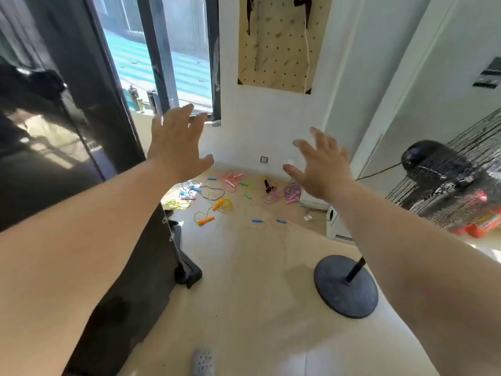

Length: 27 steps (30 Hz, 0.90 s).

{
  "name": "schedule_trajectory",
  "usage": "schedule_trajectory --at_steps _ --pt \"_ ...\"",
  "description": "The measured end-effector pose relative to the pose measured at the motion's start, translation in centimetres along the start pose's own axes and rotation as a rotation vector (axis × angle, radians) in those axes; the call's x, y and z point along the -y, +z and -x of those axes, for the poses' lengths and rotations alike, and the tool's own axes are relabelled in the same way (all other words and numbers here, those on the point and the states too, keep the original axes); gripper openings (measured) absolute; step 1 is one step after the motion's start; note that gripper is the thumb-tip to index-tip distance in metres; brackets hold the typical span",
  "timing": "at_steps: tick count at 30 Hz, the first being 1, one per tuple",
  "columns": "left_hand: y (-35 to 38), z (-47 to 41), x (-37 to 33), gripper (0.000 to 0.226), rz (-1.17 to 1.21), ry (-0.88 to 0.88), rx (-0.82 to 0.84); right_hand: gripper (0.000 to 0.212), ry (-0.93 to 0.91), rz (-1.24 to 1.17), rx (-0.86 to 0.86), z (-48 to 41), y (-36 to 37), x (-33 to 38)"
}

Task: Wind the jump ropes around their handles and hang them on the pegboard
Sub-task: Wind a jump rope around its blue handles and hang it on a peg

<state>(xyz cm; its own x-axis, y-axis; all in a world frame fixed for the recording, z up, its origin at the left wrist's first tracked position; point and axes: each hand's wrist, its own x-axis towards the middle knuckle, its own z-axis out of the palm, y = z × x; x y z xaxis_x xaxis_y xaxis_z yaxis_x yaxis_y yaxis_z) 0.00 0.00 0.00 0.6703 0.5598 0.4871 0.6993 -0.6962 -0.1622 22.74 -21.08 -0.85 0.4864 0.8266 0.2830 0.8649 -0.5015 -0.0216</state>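
Floor: we see a pale wood-look floor [244, 280] running from under us to the white far wall.
Dark panel: a glossy black panel [54, 158] fills our left side, beside the left forearm.
Window: a dark-framed window [187, 58] stands behind the left hand.
Pegboard: a tan pegboard [282, 58] hangs on the far wall above the ropes. A white cord [307, 50] drops down its right side, and dark items at its top edge are too cropped to name.
Fan: a black standing fan [433, 169] is on our right, its round base [344, 291] on the floor under the right forearm.
Left hand: our left hand [176, 142] is raised in the air, its fingers [187, 112] straight and spread, holding nothing.
Right hand: our right hand [325, 169] is raised likewise, its fingers [317, 134] splayed and empty.
Jump ropes: the jump ropes [225, 191] lie unwound and scattered on the floor near the foot of the wall below the pegboard. They show between and below our two hands, well apart from all fingers.
Purple rope: a bunched purple rope [292, 192] shows just under the right thumb, down on the floor.
Pink rope: a pink rope [233, 180] lies below the left thumb.
Orange-handled rope: an orange-handled rope [207, 220] with a yellow cord lies nearer us.
Blue handles: two blue handles [257, 220] lie nearest us.
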Motion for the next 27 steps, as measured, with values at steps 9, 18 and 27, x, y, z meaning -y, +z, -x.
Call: schedule_trajectory --at_steps 9,18,27 --pt "13.3 -11.6 4.7 0.081 0.062 0.062 0.274 0.07 0.167 0.071 0.218 -13.8 9.5 0.2" --pt "26.2 -21.2 4.1 0.075 0.216 0.094 0.498 0.064 0.298 0.025 0.374 -22.3 18.6 -3.7" --pt "37.9 -33.4 -0.2 0.069 0.242 0.008 0.664 0.057 0.367 -0.156 0.498 -35.7 30.0 -13.9"
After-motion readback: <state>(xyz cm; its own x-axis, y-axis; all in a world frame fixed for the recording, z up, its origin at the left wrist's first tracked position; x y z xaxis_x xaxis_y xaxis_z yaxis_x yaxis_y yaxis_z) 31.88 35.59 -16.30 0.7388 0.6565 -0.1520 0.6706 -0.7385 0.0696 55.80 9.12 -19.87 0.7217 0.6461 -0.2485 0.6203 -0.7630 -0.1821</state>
